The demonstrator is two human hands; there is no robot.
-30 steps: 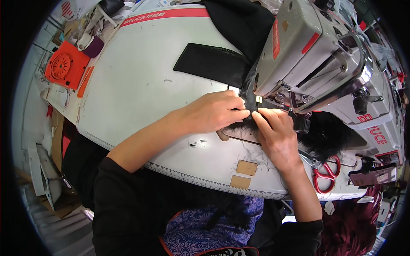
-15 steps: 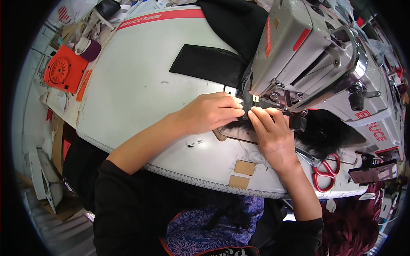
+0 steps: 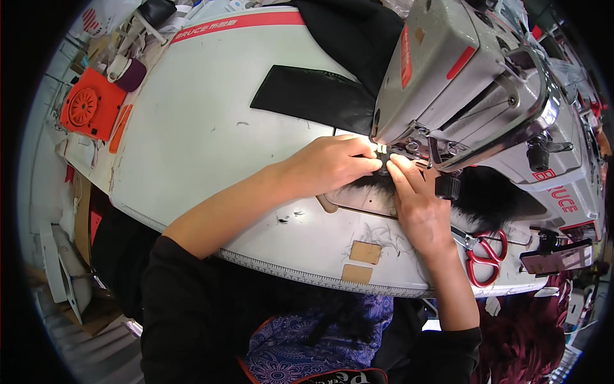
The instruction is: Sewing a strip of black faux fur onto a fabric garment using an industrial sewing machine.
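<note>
My left hand [image 3: 336,166] pinches the edge of a black fabric piece [image 3: 384,169] just in front of the sewing machine [image 3: 430,70] needle area. Close on its right side, my right hand [image 3: 421,205] presses bent fingertips onto the same fabric. Black fur [image 3: 374,183] shows beneath and between the hands, and more black fur [image 3: 491,197] lies under the machine arm. My fingers and the presser foot partly hide the fabric edge. Left of the machine head, a flat black fabric panel [image 3: 313,96] lies with one end against the machine.
Red-handled scissors [image 3: 486,262] lie right of my right forearm, beside a phone [image 3: 558,257] on a holder. Two tan cards [image 3: 366,251] rest near the table's ruler edge [image 3: 307,276]. An orange device [image 3: 94,104] and a purple thread cone [image 3: 130,75] stand at far left.
Both hands have shifted slightly to the right, closer to the needle area, with the black fabric between them. More loose fibres show beside the tan cards. The needle area looks brighter.
</note>
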